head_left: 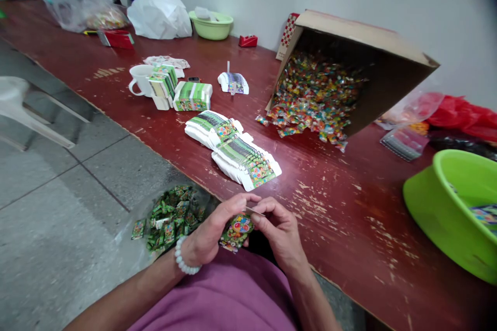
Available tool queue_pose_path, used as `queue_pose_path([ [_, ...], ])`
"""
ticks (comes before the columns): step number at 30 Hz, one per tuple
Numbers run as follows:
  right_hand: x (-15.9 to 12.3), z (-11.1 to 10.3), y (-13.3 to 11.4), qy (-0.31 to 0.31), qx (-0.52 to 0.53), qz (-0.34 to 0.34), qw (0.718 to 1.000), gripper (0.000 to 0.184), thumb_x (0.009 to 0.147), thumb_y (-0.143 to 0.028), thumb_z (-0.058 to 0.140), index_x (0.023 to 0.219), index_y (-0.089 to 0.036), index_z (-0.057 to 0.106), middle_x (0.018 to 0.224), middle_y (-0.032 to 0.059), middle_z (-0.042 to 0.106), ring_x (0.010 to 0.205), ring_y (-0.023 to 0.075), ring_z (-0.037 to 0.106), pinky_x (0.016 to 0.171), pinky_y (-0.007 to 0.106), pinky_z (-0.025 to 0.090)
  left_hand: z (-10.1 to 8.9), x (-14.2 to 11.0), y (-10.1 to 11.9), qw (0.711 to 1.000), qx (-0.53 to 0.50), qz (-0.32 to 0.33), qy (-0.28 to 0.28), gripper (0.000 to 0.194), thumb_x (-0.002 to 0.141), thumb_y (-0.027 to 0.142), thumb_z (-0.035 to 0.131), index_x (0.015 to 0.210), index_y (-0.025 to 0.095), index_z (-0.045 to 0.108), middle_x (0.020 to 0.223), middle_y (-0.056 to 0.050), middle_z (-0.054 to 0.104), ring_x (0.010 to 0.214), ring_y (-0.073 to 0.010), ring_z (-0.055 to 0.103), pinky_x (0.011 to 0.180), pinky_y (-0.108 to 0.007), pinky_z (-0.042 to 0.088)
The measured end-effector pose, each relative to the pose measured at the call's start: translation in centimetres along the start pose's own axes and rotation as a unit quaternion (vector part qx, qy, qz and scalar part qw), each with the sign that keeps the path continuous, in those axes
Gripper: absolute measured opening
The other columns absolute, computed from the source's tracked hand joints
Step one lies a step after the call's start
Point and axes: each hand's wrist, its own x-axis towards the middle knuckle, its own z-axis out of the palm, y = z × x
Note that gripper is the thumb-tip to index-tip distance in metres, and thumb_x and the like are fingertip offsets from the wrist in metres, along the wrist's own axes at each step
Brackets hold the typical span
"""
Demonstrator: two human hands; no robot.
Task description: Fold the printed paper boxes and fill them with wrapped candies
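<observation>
My left hand [212, 230] and my right hand [277, 230] meet at the near edge of the dark red table [330, 207], above my lap. Both are closed on one small green printed carton [236, 230]; the fingertips pinch its upper flap. A fanned stack of flat green-and-white cartons [233, 147] lies on the table just beyond my hands. To the left, on the floor side, sits a clear bag of folded green cartons [171, 217]. A bead bracelet circles my left wrist.
A tipped cardboard box [361, 67] spills colourful wrapped candies [310, 98] at the back. A green basin [446, 207] stands at the right. Farther back are a white mug [140, 80], more carton stacks [192, 95], a pale green bowl [212, 26], plastic bags and a white chair [23, 108].
</observation>
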Motion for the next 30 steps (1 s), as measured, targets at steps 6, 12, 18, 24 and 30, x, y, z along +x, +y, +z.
queue_pose_path([
  [6, -0.1, -0.6, -0.2, -0.006, -0.177, -0.109, 0.978, 0.008, 0.088, -0.031, 0.071, 0.089, -0.024, 0.076, 0.087, 0.0029, 0.063, 0.083, 0.0178, 0.061, 0.076, 0.031, 0.050, -0.4, 0.2, -0.5, 1.000, -0.005, -0.018, 0.006, 0.034, 0.089, 0.030, 0.054, 0.119, 0.020, 0.065, 0.100, -0.007, 0.068, 0.063, -0.0132, 0.059, 0.052, -0.024, 0.052],
  [12, 0.0, -0.1, -0.8, 0.007, -0.142, -0.040, 0.989, 0.013, 0.084, -0.032, 0.074, 0.078, -0.022, 0.071, 0.080, 0.0010, 0.063, 0.074, 0.0158, 0.060, 0.069, 0.028, 0.049, -0.7, 0.0, -1.0, 0.999, 0.042, 0.010, 0.026, 0.039, 0.093, 0.037, 0.052, 0.125, 0.021, 0.067, 0.118, -0.008, 0.070, 0.083, -0.0206, 0.066, 0.065, -0.028, 0.054],
  [18, 0.1, 0.0, -1.2, 0.001, -0.144, 0.013, 0.989, 0.014, 0.084, -0.034, 0.073, 0.083, -0.020, 0.072, 0.079, 0.0014, 0.067, 0.069, 0.0150, 0.061, 0.065, 0.027, 0.050, 0.2, -0.3, -0.2, 0.997, 0.055, 0.055, 0.012, 0.054, 0.096, 0.058, 0.043, 0.122, 0.021, 0.072, 0.127, -0.007, 0.070, 0.121, -0.0269, 0.057, 0.101, -0.034, 0.044],
  [24, 0.2, 0.2, -1.4, 0.021, -0.124, 0.036, 0.991, 0.020, 0.083, -0.038, 0.072, 0.078, -0.019, 0.070, 0.070, 0.0010, 0.069, 0.060, 0.0146, 0.061, 0.058, 0.026, 0.049, 0.5, -0.4, 0.3, 0.998, 0.062, 0.004, 0.012, 0.061, 0.092, 0.065, 0.044, 0.128, 0.022, 0.068, 0.119, -0.009, 0.073, 0.093, -0.0255, 0.067, 0.064, -0.028, 0.051],
  [30, 0.2, 0.4, -1.1, 0.055, -0.256, -0.038, 0.964, 0.019, 0.086, -0.034, 0.068, 0.078, -0.018, 0.071, 0.068, 0.0018, 0.066, 0.058, 0.0134, 0.056, 0.056, 0.026, 0.045, 0.1, -0.4, 0.3, 0.990, 0.114, 0.085, 0.010, 0.051, 0.095, 0.058, 0.046, 0.126, 0.024, 0.070, 0.129, -0.005, 0.069, 0.123, -0.0272, 0.057, 0.099, -0.033, 0.046],
])
